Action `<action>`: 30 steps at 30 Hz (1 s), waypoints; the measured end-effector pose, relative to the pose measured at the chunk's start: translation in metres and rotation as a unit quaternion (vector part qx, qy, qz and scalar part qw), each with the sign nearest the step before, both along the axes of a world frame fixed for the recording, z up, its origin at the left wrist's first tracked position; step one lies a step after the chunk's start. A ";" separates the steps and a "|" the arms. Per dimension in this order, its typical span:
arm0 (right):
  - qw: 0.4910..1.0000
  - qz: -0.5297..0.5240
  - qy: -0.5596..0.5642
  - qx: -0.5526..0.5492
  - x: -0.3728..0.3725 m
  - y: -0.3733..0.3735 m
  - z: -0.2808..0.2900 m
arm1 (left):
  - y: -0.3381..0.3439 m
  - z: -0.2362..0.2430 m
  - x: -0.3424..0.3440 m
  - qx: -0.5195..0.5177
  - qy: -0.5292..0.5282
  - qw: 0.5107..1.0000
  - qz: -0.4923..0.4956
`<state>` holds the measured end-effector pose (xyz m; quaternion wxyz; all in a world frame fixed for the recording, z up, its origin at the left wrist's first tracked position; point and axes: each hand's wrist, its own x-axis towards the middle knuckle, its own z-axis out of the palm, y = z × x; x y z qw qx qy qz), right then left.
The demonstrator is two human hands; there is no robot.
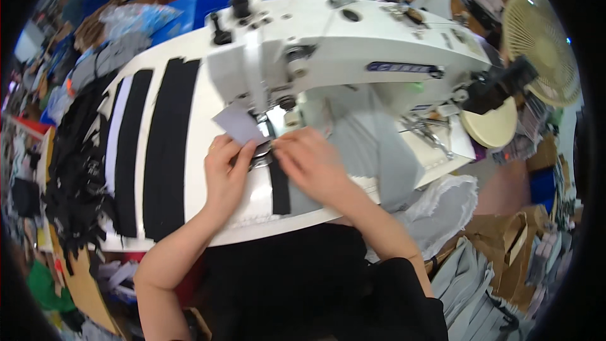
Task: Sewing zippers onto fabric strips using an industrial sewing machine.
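My left hand (228, 167) is closed beside the presser foot of a white sewing machine (344, 50), its thumb and fingers pinching a small pale lilac piece (238, 122), cloth or card. My right hand (310, 163) is also closed, fingertips pressed together just right of the needle area; what they pinch is too small to make out. Below the fingertips a short black fabric strip (279, 191) runs toward the table's front edge. Grey fabric (353, 132) lies under the machine arm and reaches past my right hand.
On the left of the white table (197, 170) lie black fabric strips (169, 151), a white strip (118, 126) and a tangled black heap (76, 164). Metal scissors (435, 137) rest at the right, near a fan (540, 47). A blue bin (211, 0) stands behind.
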<state>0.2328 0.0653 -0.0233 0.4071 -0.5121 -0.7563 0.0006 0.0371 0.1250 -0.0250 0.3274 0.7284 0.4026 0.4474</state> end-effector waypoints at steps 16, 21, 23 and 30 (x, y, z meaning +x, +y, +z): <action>0.995 -0.068 -0.067 0.011 -0.009 -0.030 0.012 | -0.008 0.007 -0.015 -0.060 0.022 0.996 -0.062; 0.992 0.081 -0.030 -0.093 -0.015 -0.063 0.020 | -0.008 0.008 -0.016 -0.038 0.018 0.997 -0.069; 0.991 0.080 -0.043 -0.096 -0.015 -0.065 0.017 | -0.007 0.007 -0.015 -0.030 0.019 0.997 -0.067; 0.997 0.046 -0.064 -0.020 -0.010 -0.066 0.010 | -0.002 -0.002 -0.015 -0.125 -0.016 0.992 -0.013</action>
